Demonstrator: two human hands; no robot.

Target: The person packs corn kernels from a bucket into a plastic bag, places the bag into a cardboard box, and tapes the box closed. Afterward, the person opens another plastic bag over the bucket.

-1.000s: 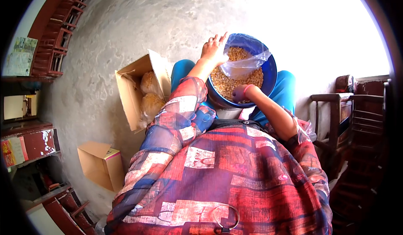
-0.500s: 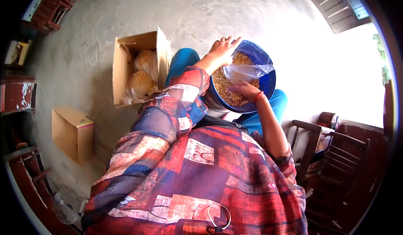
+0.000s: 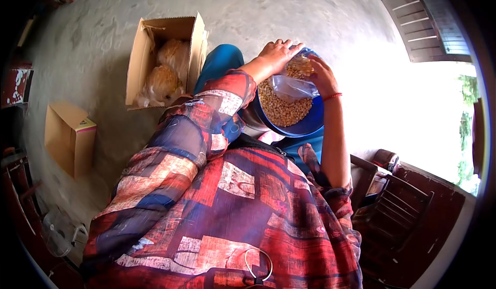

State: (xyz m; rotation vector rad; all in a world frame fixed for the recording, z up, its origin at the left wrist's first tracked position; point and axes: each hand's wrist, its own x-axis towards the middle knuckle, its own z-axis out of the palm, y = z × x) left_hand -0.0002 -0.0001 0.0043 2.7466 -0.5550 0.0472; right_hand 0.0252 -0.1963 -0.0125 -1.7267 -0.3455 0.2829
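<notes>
A blue bucket (image 3: pixel 313 117) stands between my knees, holding many yellow-tan kernels (image 3: pixel 287 109) that look like corn. A clear plastic bag (image 3: pixel 294 88) lies inside its far part, with kernels showing at the bag's mouth. At the far left rim, my left hand (image 3: pixel 279 55) grips the bag's edge, fingers pointing away. My right hand (image 3: pixel 324 77), wearing a red bracelet, is over the right side of the bag's mouth. Its fingers curl inward around kernels; the palm is partly hidden.
Left of my knee, an open cardboard box (image 3: pixel 136 64) holds filled clear bags (image 3: pixel 163 84). A smaller open box (image 3: pixel 70 139) sits on the concrete floor (image 3: pixel 111 103) farther left. A dark wooden chair (image 3: pixel 398 206) stands at right, near a bright doorway.
My right hand has lifted from the kernels in the bucket's near part and moved away from me to the bag's mouth. The left hand stays at the bag's edge. The camera view has shifted.
</notes>
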